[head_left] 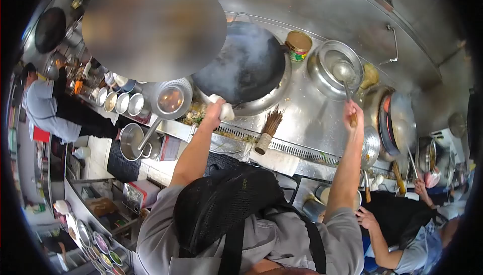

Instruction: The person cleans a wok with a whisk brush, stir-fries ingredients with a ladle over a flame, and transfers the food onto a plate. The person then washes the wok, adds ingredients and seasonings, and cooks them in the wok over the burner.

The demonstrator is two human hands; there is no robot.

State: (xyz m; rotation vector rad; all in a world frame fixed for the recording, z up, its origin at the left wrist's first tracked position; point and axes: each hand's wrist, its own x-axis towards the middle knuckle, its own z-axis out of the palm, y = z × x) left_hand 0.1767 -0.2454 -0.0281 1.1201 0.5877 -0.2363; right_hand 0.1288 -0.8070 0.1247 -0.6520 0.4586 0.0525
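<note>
My left hand (214, 113) grips a folded white cloth (226, 111) at the near rim of a large black wok (251, 66). Smoke or steam rises from the wok, which sits on a round burner ring. In my right hand (353, 112) is a ladle (347, 86) with a wooden handle end. Its bowl is over or inside a round metal pot (320, 81); the exact depth I cannot tell. Between my hands, a bamboo wok brush (269, 130) lies at the front of the steel range. A metal strainer (172, 99) with a long handle is left of the wok.
An opened can (299, 44) stands behind the wok. A second wok (400, 121) is tilted up at right, near a co-worker (402, 229). Another person (45, 99) stands far left. Metal bowls (122, 103) line the left counter, with a deep pot (133, 141) below.
</note>
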